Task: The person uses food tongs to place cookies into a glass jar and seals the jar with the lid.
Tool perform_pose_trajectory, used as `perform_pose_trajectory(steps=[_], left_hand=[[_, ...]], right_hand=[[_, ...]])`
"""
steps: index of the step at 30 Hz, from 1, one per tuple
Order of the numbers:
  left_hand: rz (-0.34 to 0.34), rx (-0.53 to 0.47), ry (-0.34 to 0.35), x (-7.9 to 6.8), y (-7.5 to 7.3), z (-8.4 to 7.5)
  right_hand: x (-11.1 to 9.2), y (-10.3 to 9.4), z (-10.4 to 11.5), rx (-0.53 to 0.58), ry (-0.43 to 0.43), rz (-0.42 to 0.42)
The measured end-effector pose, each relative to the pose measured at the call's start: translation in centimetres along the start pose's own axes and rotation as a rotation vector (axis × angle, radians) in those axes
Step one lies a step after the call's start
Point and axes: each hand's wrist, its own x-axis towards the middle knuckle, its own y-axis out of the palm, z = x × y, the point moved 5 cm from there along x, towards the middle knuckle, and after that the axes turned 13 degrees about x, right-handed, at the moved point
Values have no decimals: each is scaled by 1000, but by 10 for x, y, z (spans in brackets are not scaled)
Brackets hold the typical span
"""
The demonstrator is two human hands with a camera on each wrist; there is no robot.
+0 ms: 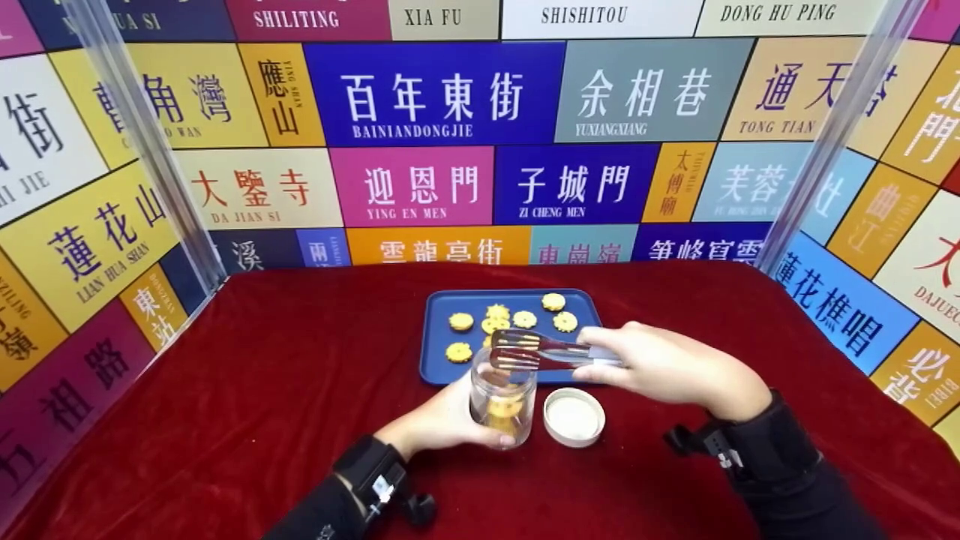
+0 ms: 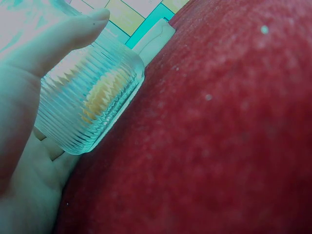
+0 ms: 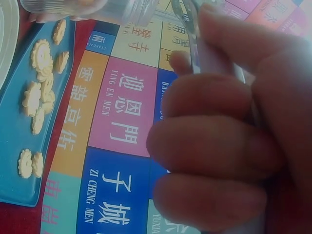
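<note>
at the far left, a worktop (image 1: 300,352) draped in rumpled red cloth, bordered by walls (image 1: 446,94) of coloured panels lettered in chinese and latin characters. next, a dark sleeve (image 1: 315,510) with a strapped wrist device (image 1: 375,480), leading to the left grip (image 1: 442,420). finding: grasping, thumb across the near side of a clear ribbed jar (image 1: 521,397), fingers around the other side. the jar's mouth is uncovered; golden scalloped biscuits (image 1: 504,409) lie in its lower part. whether its base bears on the cloth, i cannot tell.

behind the jar, a blue tray (image 1: 436,330) rests on the worktop, carrying loose biscuits (image 1: 460,322), some overlapping near its middle. above the jar's mouth, noted: the slotted metal ends of tongs (image 1: 536,349); whether they hold a biscuit cannot be determined. just right of the jar, a round pale lid (image 1: 574,418) lies on the cloth. farther right, the right grip (image 1: 667,367): clenched about the tongs' handle, fingers curled, a second dark sleeve (image 1: 810,487) behind it.
</note>
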Motion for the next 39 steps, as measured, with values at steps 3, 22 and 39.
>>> perform_pose_trajectory(steps=[3, 22, 39], left_hand=[[0, 4, 5, 0, 0, 0], [-1, 29, 9, -1, -1, 0], [3, 17, 42, -1, 0, -2]], right_hand=[[0, 0, 1, 13, -7, 1], [6, -13, -15, 18, 3, -222], [9, -20, -102, 40, 304, -429]])
